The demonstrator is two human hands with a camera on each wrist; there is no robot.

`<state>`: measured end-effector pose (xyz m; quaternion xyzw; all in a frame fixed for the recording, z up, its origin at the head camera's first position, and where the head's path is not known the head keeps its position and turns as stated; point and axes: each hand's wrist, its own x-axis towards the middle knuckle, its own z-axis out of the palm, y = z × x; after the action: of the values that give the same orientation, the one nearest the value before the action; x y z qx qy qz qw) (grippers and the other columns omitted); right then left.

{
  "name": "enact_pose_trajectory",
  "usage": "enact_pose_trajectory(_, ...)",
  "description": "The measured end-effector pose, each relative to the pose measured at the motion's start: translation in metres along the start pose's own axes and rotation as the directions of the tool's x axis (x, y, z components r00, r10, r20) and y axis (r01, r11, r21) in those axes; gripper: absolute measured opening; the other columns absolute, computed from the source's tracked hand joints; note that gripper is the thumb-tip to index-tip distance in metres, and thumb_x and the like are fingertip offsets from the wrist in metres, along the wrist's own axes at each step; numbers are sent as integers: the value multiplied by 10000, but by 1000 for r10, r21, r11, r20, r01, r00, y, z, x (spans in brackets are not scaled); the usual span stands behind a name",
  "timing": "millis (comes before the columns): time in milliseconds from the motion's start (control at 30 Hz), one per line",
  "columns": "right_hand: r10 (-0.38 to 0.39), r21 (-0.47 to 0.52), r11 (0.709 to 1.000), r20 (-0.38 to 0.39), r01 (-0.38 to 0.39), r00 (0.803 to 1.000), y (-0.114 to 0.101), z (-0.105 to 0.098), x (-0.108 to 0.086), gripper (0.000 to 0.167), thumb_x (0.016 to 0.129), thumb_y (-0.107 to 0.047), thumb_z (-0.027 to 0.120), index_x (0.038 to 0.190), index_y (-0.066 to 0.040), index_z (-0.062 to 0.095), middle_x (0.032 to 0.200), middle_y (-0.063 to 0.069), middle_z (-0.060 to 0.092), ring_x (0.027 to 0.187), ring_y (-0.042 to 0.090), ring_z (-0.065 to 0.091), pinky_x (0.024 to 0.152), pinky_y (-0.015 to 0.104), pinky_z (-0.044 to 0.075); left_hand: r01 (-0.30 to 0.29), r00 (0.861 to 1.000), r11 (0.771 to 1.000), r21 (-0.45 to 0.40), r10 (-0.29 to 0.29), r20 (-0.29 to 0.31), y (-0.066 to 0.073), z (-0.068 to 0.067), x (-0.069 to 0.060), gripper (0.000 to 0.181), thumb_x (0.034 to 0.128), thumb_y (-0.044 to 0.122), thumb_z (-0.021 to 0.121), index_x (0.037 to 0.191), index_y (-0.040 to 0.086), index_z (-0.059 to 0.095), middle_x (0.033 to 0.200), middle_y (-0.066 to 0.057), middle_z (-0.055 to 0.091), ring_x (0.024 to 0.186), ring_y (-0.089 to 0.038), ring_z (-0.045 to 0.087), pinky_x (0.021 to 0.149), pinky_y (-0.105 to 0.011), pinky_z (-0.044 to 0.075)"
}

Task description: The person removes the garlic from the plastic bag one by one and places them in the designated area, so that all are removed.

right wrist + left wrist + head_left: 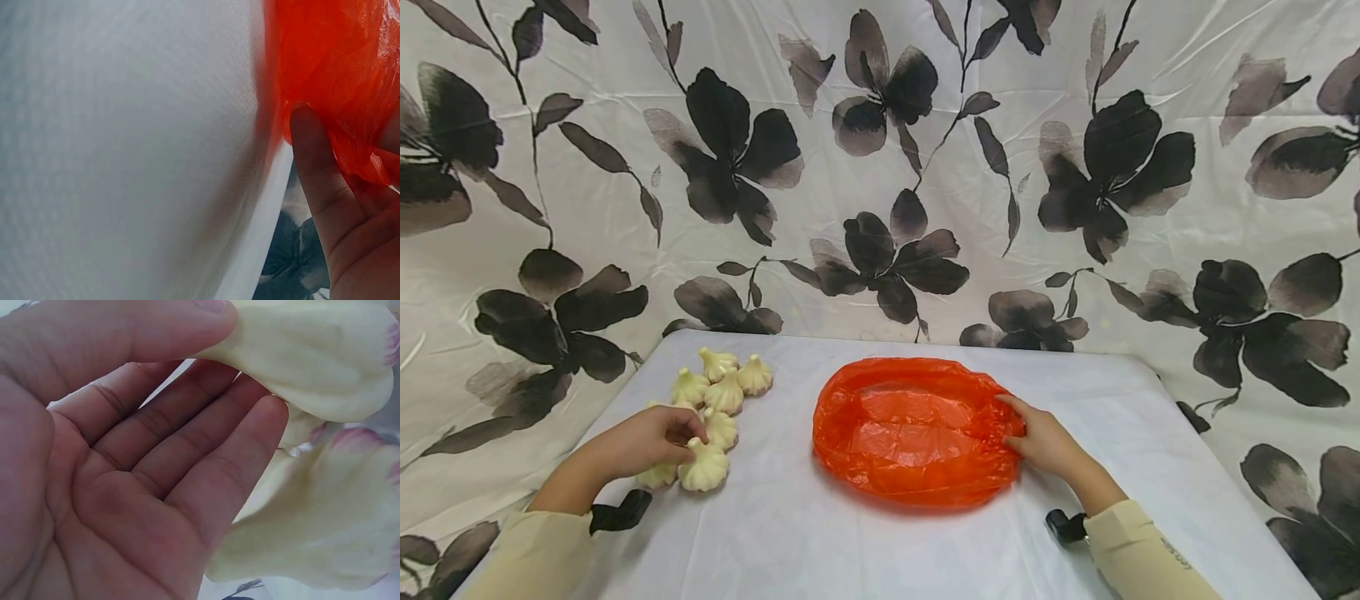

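My left hand (643, 440) pinches the stem of a pale garlic bulb (705, 467) at the near end of a cluster on the left. In the left wrist view the thumb lies along that bulb's neck (306, 353), with the fingers beneath; another garlic bulb (319, 519) sits close by. On the other side, my right hand (1047, 440) grips the right rim of an orange-red plastic bag (917, 490), which stands with its mouth spread wide. The right wrist view has the thumb (319, 169) against the bag's crumpled film (337, 75).
Several more garlic bulbs (724, 393) lie behind and beside the left hand, partly hidden by it. A white cloth (775, 533) covers the table, and a floral curtain (880, 167) hangs behind its far edge. Black wrist cameras (621, 511) sit at both cuffs.
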<state>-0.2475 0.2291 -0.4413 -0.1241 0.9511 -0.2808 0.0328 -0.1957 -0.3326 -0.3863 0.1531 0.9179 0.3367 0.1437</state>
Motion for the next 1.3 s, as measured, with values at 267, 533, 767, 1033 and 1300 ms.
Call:
enact_pose_trajectory(267, -19, 4, 1000, -8, 19, 1000, 0, 0, -1, 648, 853, -51, 659, 1449, -128, 417, 1339, 234, 559, 1221, 423, 538, 1021, 600, 420, 20, 1000, 999, -24, -20, 20, -6, 1, -1, 204, 802, 85, 692, 983, 38, 611, 969, -62, 624, 838, -86, 560, 683, -224, 494)
enact_pose_trajectory(533, -14, -1, 1000, -8, 14, 1000, 0, -2, 0, 653, 854, -45, 658, 1453, -123, 410, 1345, 233, 554, 1229, 429, 531, 1015, 609, 419, 57, 998, 998, -35, -56, 26, -6, 1, 0, 221, 783, 39, 673, 982, 30, 577, 968, -76, 580, 843, -158, 520, 656, -244, 470)
enact_pose_trajectory(767, -16, 1, 1000, -7, 16, 1000, 0, -2, -1, 654, 852, -41, 661, 1451, -117, 410, 1338, 232, 559, 1221, 425, 537, 1013, 607, 422, 93, 996, 996, -12, -93, 12, -3, 2, 0, 235, 783, 39, 675, 991, 29, 566, 974, -72, 572, 863, -192, 511, 666, -250, 463)
enact_pose_trajectory(1033, -7, -6, 1000, -8, 7, 1000, 0, -2, -2, 643, 868, -73, 656, 1457, -140, 406, 1337, 228, 561, 1208, 413, 547, 1008, 604, 428, 96, 995, 995, 21, -96, -2, 0, 2, -2, 245, 779, 39, 667, 998, 28, 557, 991, -68, 580, 901, -188, 534, 728, -291, 492)
enact_pose_trajectory(1300, -33, 3, 999, -13, 33, 999, -1, -7, -3, 632, 894, -204, 679, 1463, -189, 404, 961, 118, 622, 721, 217, 530, 652, 347, 484, 39, 999, 996, 84, -37, -29, 10, -4, -1, 267, 796, 89, 685, 1028, 22, 572, 1030, -69, 631, 978, -218, 603, 788, -317, 523)
